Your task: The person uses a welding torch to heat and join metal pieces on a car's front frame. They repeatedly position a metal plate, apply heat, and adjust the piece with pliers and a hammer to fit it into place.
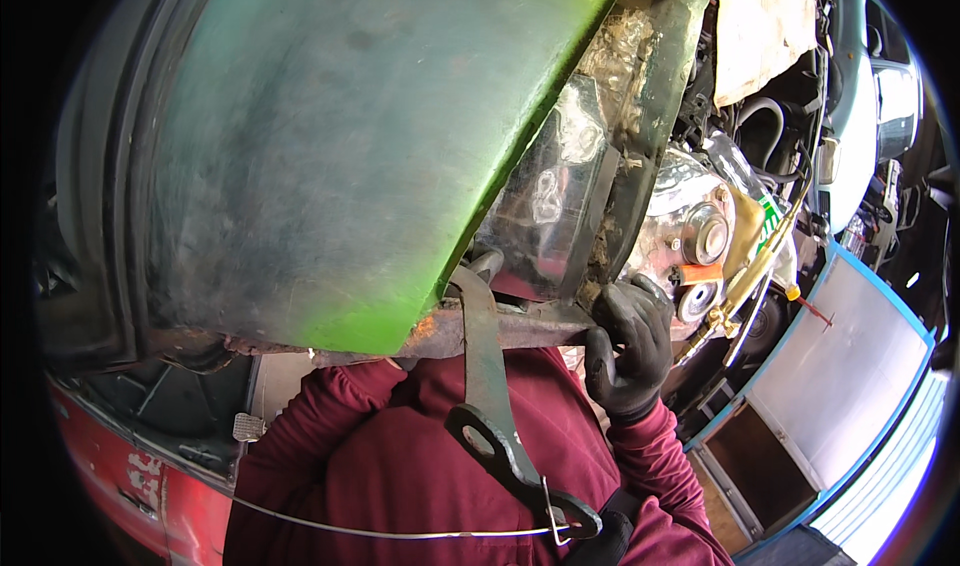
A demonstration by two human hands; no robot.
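Observation:
My right hand (pixel 635 346), in a dark glove, has its fingers curled over the right end of a rusty metal strip (pixel 540 328). My left forearm (pixel 350 391), in a maroon sleeve, reaches under the green car panel (pixel 330 166). That hand is almost wholly hidden; a grey rounded bit by the panel's edge may be its gloved fingertip. A flat curved metal arm (pixel 482 341) comes out from the panel's edge and hangs across my front. Its dark lower plate (pixel 485 446) has an oval hole, and a thin wire (pixel 400 533) hooks onto its end.
A brass gas torch (pixel 745 291) lies at the right beside a round metal part (pixel 708 234). Farther right stand a blue-framed cabinet (pixel 850 341) and a light-coloured vehicle (pixel 850 116). Red bodywork (pixel 190 511) and a pedal (pixel 249 427) are at the lower left.

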